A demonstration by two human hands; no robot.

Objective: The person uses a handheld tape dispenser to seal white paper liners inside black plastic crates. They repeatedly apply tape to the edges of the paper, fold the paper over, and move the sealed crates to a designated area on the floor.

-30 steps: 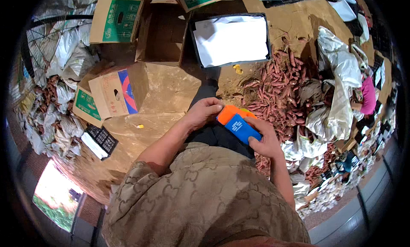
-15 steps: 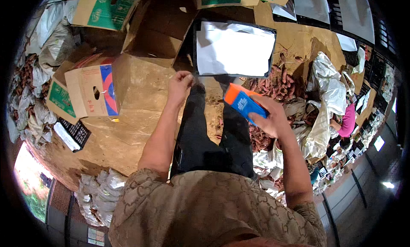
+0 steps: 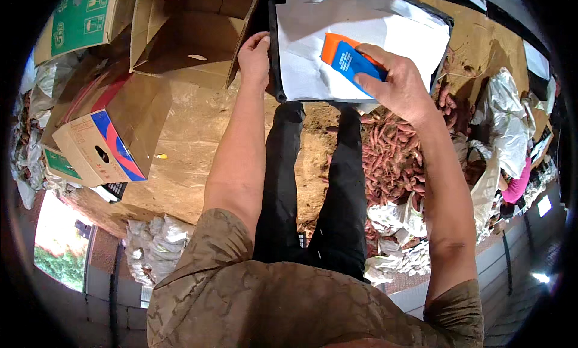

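In my right hand (image 3: 400,86) is a flat, block-shaped object (image 3: 355,68), blue with an orange side, held between thumb and fingers above the white paper (image 3: 301,62). That paper lines or covers a black crate (image 3: 274,65) in front of my legs. My left hand (image 3: 254,59) is closed, its fingers curled, between the crate's left edge and the flap of an open cardboard box (image 3: 198,44). Whether it pinches anything is hidden.
A second cardboard box (image 3: 90,146) with a blue and red stripe stands at the left, under a green-printed one (image 3: 81,20). Sweet potatoes (image 3: 391,155) lie heaped at the right, beside white sacks (image 3: 506,116). Another person's pink sleeve (image 3: 516,182) shows far right.
My view has shifted, so crate and boxes appear larger. Both hands have reached forward, the right bringing the blue and orange object over the paper, the left coming beside the crate's left edge.
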